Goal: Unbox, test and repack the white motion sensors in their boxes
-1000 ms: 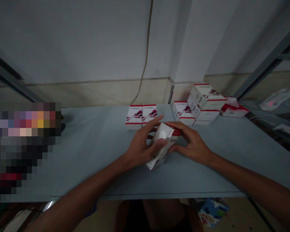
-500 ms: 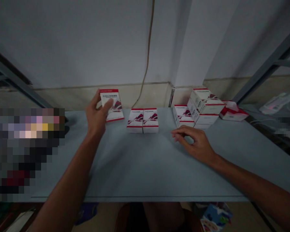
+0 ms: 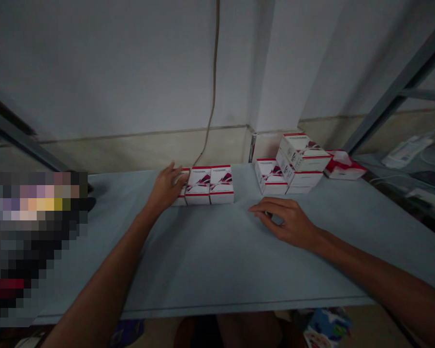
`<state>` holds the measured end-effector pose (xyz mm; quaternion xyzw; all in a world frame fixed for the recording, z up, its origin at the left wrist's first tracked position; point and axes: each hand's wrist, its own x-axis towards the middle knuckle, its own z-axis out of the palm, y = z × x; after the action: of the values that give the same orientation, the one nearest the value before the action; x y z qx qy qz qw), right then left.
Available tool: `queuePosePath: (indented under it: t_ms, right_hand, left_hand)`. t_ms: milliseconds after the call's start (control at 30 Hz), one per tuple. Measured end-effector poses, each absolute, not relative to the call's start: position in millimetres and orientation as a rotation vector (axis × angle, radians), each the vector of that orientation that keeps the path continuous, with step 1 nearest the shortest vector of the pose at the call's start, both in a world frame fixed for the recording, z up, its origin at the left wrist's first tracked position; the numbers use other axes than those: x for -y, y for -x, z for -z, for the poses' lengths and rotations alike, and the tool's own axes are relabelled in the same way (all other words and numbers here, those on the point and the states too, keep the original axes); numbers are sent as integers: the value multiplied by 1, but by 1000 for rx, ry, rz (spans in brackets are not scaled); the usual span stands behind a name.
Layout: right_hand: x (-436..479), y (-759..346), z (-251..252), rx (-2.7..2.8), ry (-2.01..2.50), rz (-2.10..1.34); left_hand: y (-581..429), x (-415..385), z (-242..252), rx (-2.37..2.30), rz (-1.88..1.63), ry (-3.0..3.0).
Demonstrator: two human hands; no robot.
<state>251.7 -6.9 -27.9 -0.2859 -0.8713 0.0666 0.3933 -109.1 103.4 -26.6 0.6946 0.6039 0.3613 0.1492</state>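
From the head camera, the person sits at a pale grey table [image 3: 203, 270] with both bare hands on it. The left hand [image 3: 165, 188] is open, fingers spread, its fingertips against the side of the leftmost carton [image 3: 179, 199], not gripping it. That carton stands in a tight row, touching the middle carton [image 3: 198, 186] and the end carton [image 3: 221, 184]. The right hand [image 3: 286, 220] rests loosely curled on the tabletop, empty, just in front of a lone carton [image 3: 270, 177]. Beside that carton, two stacked cartons [image 3: 301, 162] sit slightly askew, and a torn red-and-white packet [image 3: 343, 166] lies past them. Every carton is white with red bands and a magenta swoosh; the print on them is too small and dim to read, so no brand can be made out. A tan cable [image 3: 213, 87] runs down the wall [image 3: 94, 72] behind.
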Motion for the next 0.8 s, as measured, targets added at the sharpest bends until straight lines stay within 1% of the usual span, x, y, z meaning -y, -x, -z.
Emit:
queuePosePath:
  t_ms: [167, 333, 467, 567, 667, 733, 800]
  right_hand:
    - [5, -254, 26, 2192, 752, -127]
    - [3, -258, 17, 2053, 715, 64]
    - [-1, -264, 12, 1963, 766, 221]
    - [-7, -282, 4, 1799, 868, 538]
    - [-20, -317, -6, 1496, 1017, 860]
    - [-32, -340, -9, 1425, 1115, 886]
    - [-42, -355, -7, 1460, 1226, 778]
  left_hand:
    - [100, -91, 29, -1486, -560, -2619]
    - [97, -82, 31, -1501, -359, -2738]
    - [94, -83, 31, -1498, -299, -2860]
    - [91, -85, 33, -1498, -323, -2906]
    - [87, -86, 35, -1457, -363, -2951]
    - [84, -85, 34, -1442, -383, -2964]
    - [82, -84, 33, -1445, -403, -2959]
